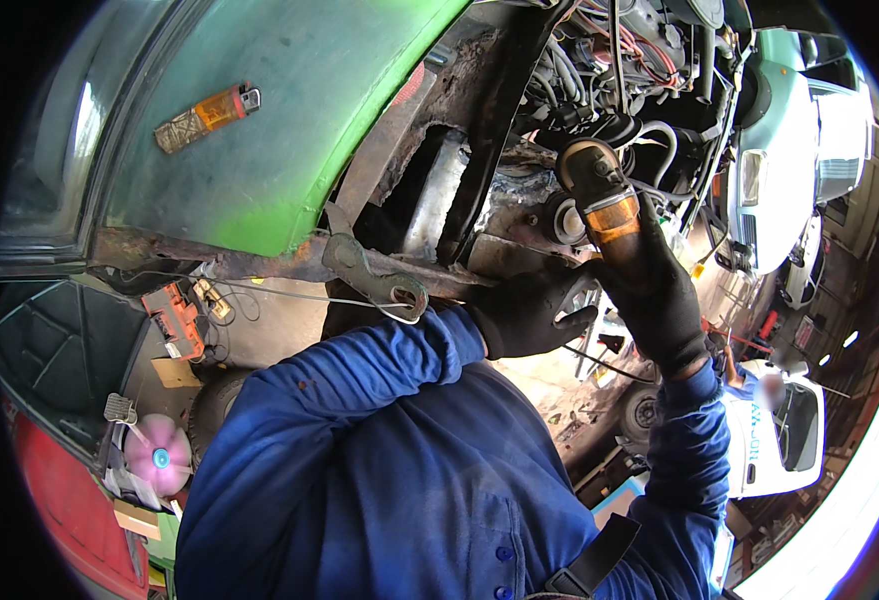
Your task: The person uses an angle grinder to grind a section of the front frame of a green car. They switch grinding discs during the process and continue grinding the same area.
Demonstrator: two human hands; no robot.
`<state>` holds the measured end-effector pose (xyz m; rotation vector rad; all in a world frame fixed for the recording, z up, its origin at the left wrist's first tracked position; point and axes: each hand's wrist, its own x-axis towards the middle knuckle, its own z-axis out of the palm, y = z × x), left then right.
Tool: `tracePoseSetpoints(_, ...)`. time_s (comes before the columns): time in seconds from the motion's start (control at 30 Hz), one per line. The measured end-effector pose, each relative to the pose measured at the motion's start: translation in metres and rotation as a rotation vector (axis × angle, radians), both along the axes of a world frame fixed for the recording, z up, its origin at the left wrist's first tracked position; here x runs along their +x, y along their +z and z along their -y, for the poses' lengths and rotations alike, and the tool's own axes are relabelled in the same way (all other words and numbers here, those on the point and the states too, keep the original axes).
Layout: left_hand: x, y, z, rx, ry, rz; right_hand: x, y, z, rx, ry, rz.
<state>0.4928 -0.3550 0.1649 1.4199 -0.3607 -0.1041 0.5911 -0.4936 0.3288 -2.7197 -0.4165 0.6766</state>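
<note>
Tool right of the green panel: your right hand wrapped it, seemingly for steadiness; your left hand spread loosely.

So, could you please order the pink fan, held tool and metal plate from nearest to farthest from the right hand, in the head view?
1. Held tool: in the right hand.
2. Metal plate: to the hand's left.
3. Pink fan: farther out, lower left.

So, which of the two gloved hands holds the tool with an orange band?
The right hand: it grips the orange-banded tool, while the left hand does not.
</note>
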Motion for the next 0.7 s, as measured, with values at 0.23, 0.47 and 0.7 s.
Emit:
tracePoseSetpoints(0.23,0.002,0.002,-0.004,0.004,-0.049,-0.067,0.005,0.0,-0.002,-0.08,0.055,0.019)
tracePoseSetpoints(0.47,0.004,0.0,0.002,-0.029,0.053,0.006,0.02,0.0,-0.002,-0.056,0.121,-0.004)
tracePoseSetpoints(0.7,0.004,0.004,-0.003,0.104,-0.018,-0.046,0.029,-0.005,-0.001,-0.106,0.041,-0.08)
